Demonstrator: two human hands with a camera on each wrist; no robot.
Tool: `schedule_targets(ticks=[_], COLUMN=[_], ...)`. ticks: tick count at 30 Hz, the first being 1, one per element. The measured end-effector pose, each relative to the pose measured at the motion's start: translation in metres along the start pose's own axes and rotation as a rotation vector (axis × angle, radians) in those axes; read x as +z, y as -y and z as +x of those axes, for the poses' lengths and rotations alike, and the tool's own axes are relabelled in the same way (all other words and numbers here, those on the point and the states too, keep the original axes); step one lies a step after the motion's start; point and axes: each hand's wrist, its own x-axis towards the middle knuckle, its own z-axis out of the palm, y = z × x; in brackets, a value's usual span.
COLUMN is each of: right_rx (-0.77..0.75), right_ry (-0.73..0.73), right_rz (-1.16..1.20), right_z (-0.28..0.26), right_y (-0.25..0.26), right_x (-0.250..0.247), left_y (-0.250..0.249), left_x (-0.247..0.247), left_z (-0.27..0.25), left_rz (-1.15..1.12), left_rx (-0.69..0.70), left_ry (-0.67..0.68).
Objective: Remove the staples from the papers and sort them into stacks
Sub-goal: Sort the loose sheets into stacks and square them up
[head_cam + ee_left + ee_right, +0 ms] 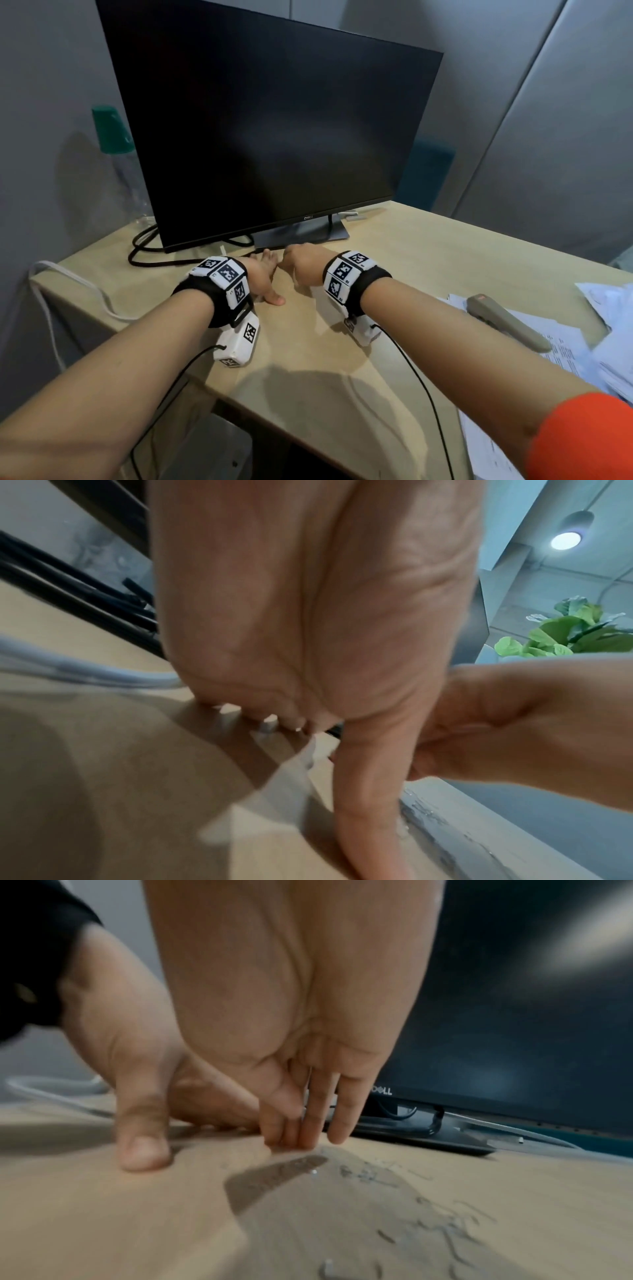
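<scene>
A big black monitor (274,137) stands at the back of the wooden bench (428,260). Its screen is dark. Its flat stand (301,233) sits on the bench, and black cables (144,250) curl beside it on the left. A white cable (68,281) hangs over the left edge of the bench.

The papers (582,342) lie in a messy pile on the right side of the bench, well apart from both hands. A grey stapler (507,322) lies on top of them.

Both hands are close together just in front of the monitor stand. The left hand (265,277) lies flat on the bench with its fingers straight and its thumb (143,1145) pressing down on the wood. The right hand (305,265) points down, and its fingertips (308,1134) are bunched together, touching the bench. It may be pinching something tiny, but I cannot tell.

Many small loose staples (445,1223) lie scattered on the bench near the right hand, a little blurry.
</scene>
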Motion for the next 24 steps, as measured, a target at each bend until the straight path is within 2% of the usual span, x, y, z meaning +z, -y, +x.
schedule_targets(ticks=[3,7,9,11,13,20,24], right_rx=[0.025,0.326,0.449,0.421,0.328,0.095,0.03], right_ry=[0.006,-0.063,0.018,0.073,0.084,0.211,0.185], right_rz=[0.076,0.209,0.152,0.132,0.122,0.132,0.178], right_z=[-0.019,-0.032,-0.039,-0.041,-0.038,-0.051,-0.069], right_y=[-0.019,-0.067,-0.077,-0.065,-0.046,-0.027,-0.026], right_x=[-0.002,-0.004,0.005,0.011,0.018,0.02,0.03], left_y=[0.0,-0.007,-0.016,-0.022,-0.023,-0.023,-0.027], left_x=[0.0,0.016,0.025,0.03,0.031,0.032,0.037], left_z=[-0.002,-0.001,0.0,0.005,0.006,-0.004,-0.016], left_rz=[0.014,0.084,0.133,0.149,0.148,0.17,0.199], left_rx=[0.036,0.007,-0.025,-0.051,-0.073,-0.055,-0.007], left_ry=[0.038,0.033,-0.025,-0.087,-0.113,-0.1,-0.089])
